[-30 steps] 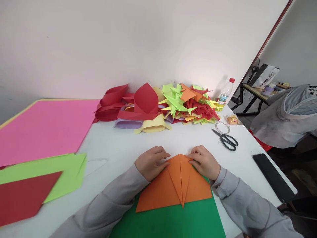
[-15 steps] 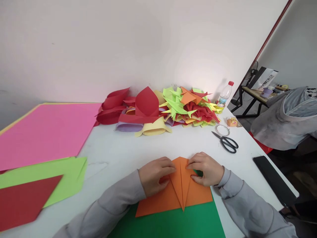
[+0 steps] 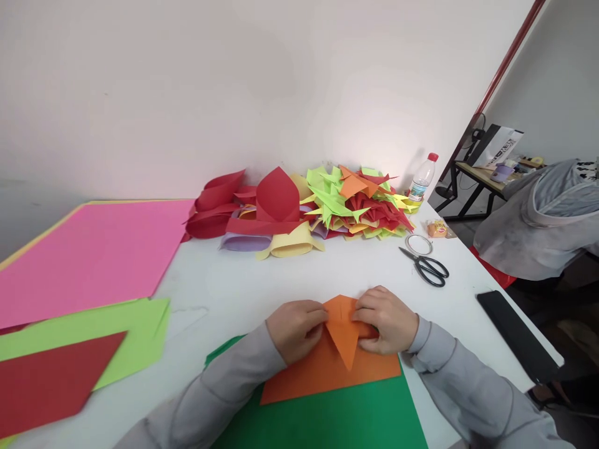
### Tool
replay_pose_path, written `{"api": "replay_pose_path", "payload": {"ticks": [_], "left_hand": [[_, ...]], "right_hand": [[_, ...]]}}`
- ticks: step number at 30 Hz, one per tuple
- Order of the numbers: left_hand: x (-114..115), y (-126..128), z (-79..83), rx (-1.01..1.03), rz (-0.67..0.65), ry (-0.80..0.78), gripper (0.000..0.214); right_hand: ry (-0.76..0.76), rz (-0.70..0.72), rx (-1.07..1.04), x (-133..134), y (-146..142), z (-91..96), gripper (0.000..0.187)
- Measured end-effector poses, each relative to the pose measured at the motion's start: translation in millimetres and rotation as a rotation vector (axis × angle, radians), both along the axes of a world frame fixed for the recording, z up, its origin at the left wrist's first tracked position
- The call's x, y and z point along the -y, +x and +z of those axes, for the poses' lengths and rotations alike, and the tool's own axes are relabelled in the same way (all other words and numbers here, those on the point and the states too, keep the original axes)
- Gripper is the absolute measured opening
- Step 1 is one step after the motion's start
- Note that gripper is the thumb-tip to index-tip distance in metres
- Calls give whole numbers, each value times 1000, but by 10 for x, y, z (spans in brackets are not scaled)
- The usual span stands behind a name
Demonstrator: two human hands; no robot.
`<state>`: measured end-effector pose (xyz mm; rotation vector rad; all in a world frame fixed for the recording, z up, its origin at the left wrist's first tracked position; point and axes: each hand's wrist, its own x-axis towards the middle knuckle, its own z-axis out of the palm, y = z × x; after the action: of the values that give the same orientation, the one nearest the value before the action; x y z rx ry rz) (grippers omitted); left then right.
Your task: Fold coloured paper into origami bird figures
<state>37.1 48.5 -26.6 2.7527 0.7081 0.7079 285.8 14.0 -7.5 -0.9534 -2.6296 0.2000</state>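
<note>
An orange sheet of folded paper (image 3: pixel 299 380) lies on a larger green sheet (image 3: pixel 327 421) in front of me. At its top, a pointed flap hangs down in the middle, its tip lifted off the sheet below. My left hand (image 3: pixel 296 328) pinches the fold on the left side of this flap, thumb against fingers. On the right side, my right hand (image 3: pixel 386 319) grips the orange paper in the same way, fingers bent over its edge. The fingertips of both hands partly cover the folds.
Pink sheets (image 3: pixel 103 255), a lime green sheet (image 3: pixel 140 349) and a dark red sheet (image 3: pixel 51 380) lie at the left. Folded paper shapes (image 3: pixel 346 199) are heaped by the wall. Scissors (image 3: pixel 428 267), a tape roll (image 3: pixel 418 244), a bottle (image 3: pixel 422 181) and a black flat object (image 3: pixel 515 337) are rightward. A person (image 3: pixel 552 218) sits beyond.
The centre flap of the orange paper has risen, its tip now higher and off the sheet, with the centre slit mostly gone. Both hands keep their hold at its sides.
</note>
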Motion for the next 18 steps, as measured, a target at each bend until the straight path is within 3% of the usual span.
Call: {"api": "replay_pose_path", "payload": {"ticks": [4, 8, 12, 15, 18], "left_hand": [[-59, -35, 34, 41, 46, -107, 23], [-68, -86, -57, 79, 109, -163, 25], [-49, -107, -221, 158, 162, -98, 26], [-19, -93, -241, 240, 210, -124, 25], [14, -72, -201, 302, 201, -275, 30]], "right_hand": [[-114, -147, -94, 1, -66, 2, 11], [-167, -289, -116, 17, -124, 15, 21], [-185, -385, -92, 17, -177, 9, 27], [-163, -478, -36, -14, -240, -23, 32], [-63, -557, 55, -67, -310, -61, 33]]}}
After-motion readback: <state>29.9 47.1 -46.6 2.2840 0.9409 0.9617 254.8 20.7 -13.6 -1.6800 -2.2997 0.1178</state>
